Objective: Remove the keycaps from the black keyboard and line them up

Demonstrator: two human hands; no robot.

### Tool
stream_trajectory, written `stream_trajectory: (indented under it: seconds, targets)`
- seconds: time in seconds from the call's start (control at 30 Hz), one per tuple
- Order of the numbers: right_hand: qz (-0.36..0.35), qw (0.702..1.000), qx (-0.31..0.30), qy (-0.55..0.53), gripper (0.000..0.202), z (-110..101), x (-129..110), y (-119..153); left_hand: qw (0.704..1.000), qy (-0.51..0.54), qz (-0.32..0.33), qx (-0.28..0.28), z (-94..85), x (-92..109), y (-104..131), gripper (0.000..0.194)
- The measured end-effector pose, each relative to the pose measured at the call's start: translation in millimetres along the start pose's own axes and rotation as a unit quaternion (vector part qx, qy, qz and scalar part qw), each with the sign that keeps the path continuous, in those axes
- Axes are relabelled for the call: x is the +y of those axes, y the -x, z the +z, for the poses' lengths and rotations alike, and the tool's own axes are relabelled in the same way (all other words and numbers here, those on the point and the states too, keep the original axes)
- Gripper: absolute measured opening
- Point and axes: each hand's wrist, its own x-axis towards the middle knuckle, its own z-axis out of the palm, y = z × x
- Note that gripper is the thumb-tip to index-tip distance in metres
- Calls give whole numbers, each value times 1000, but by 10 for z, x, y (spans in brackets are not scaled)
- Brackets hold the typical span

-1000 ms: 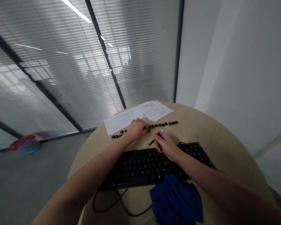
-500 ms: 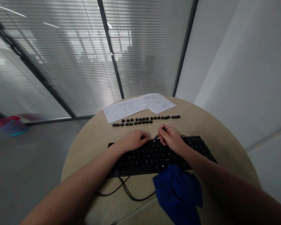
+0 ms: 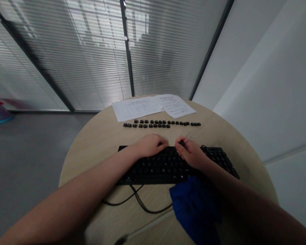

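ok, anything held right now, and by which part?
Right hand: a thin tool, held by its dark section, fine ends poking out past the hand. Left hand, at the far edge of the keyboard: can't tell.

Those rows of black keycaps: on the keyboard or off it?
Off: the keycaps lie on the tabletop beyond the keyboard, a gap between.

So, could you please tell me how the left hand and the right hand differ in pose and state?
The left hand is palm down over the far part of the keyboard, while the right hand is curled into a grip. The right hand holds a small dark tool; no tool shows in the left hand, though its fingertips are partly hidden. Both hands are bare and at the keyboard.
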Motion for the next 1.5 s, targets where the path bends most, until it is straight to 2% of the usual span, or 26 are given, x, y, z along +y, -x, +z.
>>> stream_trajectory:
  seconds: [0.23,0.4,0.53,0.63,0.77,0.87,1.07,1.23,1.5]
  targets:
    - [-77,988,-50,121,13,-43,-136,4,999,32,-23,-7,-13,11,2,30]
    - [-99,979,-65,164,13,-3,-158,25,998,52,-47,-2,-32,14,-9,35]
    - [-82,992,-11,99,16,15,-104,42,995,75,-70,5,-41,-2,-14,45]
    - [-46,999,2,25,24,7,-41,33,991,113,-74,10,-53,-3,-11,48]
    - [-30,992,75,-94,36,11,25,-11,986,138,-90,16,-77,11,-4,48]
    - [-35,992,76,-100,39,34,49,-36,988,131,-67,37,-105,40,9,43]
    - [-28,992,81,-92,39,55,43,-42,996,37,14,75,-146,168,76,22]
    - [-28,992,77,-92,38,62,17,-62,990,80,74,87,-134,190,100,19]
    - [-38,995,56,-72,34,72,57,-66,988,116,74,75,-129,160,76,9]
